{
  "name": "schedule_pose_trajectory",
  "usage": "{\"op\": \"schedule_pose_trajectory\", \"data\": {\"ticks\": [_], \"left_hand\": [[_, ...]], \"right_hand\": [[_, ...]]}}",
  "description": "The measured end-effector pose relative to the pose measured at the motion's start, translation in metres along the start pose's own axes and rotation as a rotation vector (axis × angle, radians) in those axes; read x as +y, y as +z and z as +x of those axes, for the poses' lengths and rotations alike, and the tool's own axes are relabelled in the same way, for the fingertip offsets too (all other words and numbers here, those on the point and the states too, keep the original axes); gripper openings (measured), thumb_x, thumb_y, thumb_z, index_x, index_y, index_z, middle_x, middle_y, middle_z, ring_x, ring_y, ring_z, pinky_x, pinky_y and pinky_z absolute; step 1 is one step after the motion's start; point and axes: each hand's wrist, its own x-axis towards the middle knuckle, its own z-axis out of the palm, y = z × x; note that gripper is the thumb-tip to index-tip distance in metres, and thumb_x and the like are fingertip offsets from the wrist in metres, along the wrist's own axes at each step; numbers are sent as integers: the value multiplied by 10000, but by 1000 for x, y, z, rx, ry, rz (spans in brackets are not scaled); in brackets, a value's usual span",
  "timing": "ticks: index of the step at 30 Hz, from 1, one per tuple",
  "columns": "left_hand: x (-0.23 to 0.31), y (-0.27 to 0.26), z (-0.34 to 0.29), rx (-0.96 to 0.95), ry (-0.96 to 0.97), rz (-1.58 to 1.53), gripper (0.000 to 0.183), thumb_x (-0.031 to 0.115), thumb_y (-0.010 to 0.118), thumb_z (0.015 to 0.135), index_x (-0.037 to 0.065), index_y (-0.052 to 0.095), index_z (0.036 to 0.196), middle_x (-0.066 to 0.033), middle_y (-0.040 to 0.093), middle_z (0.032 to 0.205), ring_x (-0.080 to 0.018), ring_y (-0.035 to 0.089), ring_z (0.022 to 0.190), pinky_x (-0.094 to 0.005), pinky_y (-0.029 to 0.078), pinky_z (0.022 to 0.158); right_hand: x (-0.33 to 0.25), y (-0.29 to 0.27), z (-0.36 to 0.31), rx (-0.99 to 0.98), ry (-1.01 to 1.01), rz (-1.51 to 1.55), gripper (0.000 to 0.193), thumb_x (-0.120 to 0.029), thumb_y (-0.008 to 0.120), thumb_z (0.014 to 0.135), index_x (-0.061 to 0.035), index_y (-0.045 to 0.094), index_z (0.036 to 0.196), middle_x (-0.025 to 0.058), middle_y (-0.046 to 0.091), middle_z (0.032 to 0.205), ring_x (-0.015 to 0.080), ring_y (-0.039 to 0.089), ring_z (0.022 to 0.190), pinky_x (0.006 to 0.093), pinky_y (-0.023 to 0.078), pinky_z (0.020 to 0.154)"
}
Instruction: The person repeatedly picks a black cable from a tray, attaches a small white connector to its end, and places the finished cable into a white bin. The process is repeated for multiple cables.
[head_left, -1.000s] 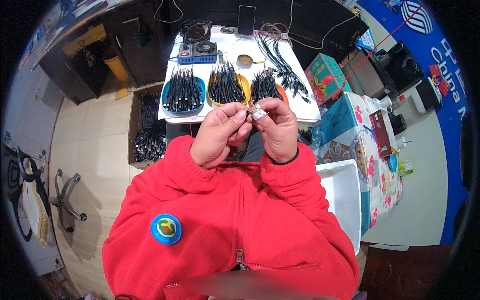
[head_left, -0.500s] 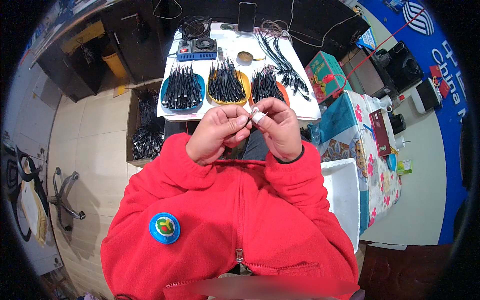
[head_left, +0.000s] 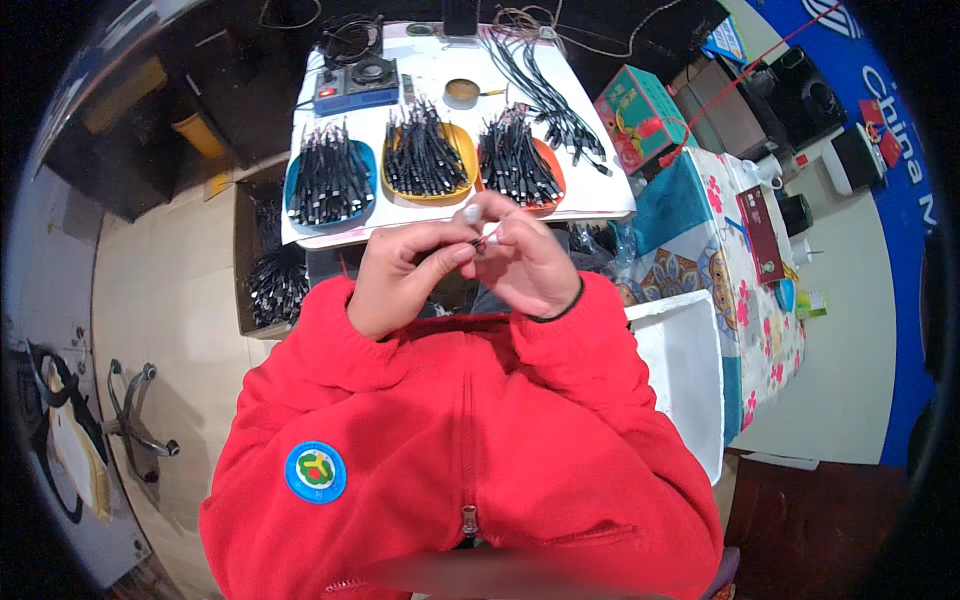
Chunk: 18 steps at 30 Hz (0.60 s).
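Observation:
My left hand (head_left: 400, 275) is closed, pinching the end of a thin black cable (head_left: 476, 243) between thumb and fingers. Fine reddish wires (head_left: 490, 237) stick out of it toward the other hand. My right hand (head_left: 530, 262) is right beside them, white wrapping on its thumb and a fingertip; motion blurs its fingers, so whether they grip the wires is unclear. Beyond my hands, bundles of short black cables fill a blue tray (head_left: 372, 200), a yellow tray (head_left: 468, 160) and an orange tray (head_left: 557, 185) along the table's near edge.
On the white table (head_left: 425, 85) are a blue soldering-type device (head_left: 355, 85), a small round tin (head_left: 461, 92) and longer black cables (head_left: 550, 95). A box of cables (head_left: 245, 290) stands on the floor at left. A white foam box (head_left: 680, 370) is at my right, near a flowered tablecloth (head_left: 715, 200).
The right hand's fingers have lifted and loosened from the close pinch against the left, showing the reddish wires. The view has shifted slightly, moving table and trays left and up.

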Motion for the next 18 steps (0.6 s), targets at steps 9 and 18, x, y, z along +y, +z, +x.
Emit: {"op": "schedule_pose_trajectory", "data": {"ticks": [9, 18], "left_hand": [[-30, 0, 18, 73, -186, -217, 137, 51, 548, 927, -42, 588, 1019, -48, 639, 792, -57, 559, 684, -167, 411, 578], [-44, -4, 27, 101, -299, -250, 158, 76, 538, 938, -49, 584, 1023, -51, 629, 752, -24, 465, 594, -152, 339, 519]], "right_hand": [[-47, -88, 33, 444, -213, -874, 191, -122, 590, 892, -5, 599, 1043, 17, 611, 810, 83, 550, 698, 197, 441, 621], [-83, -150, 77, 815, 31, -2014, 174, -204, 647, 753, -39, 678, 799, 188, 660, 807, 354, 640, 779, 433, 506, 737]]}}
